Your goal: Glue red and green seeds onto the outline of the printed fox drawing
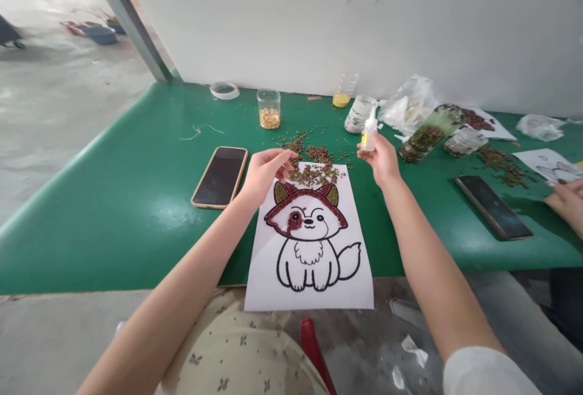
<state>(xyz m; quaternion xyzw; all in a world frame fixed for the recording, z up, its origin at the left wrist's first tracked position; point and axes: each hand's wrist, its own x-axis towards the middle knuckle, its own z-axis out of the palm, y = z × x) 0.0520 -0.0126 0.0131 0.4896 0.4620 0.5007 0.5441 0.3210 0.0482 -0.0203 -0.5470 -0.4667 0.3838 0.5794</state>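
In my right hand (384,158) I hold up a small white glue bottle (369,133) with a yellow label, its narrow nozzle pointing upward. My left hand (269,171) is over the top left of the paper sheet (268,273), fingers bent together beside the loose red and green beans (319,173); whatever is between the fingertips is too small to make out. A cartoon fox drawing (308,255) is printed on the sheet. Red beans cover its forehead band and one eye patch, and green ones fill the ears. The body and tail are bare outlines.
A phone (220,176) lies left of the sheet, another phone (494,206) to the right. Behind stand a cup of corn kernels (269,112), a clear jar (359,115) and a tipped bottle of beans (430,133). Another person's hand (567,200) touches a second drawing (549,165).
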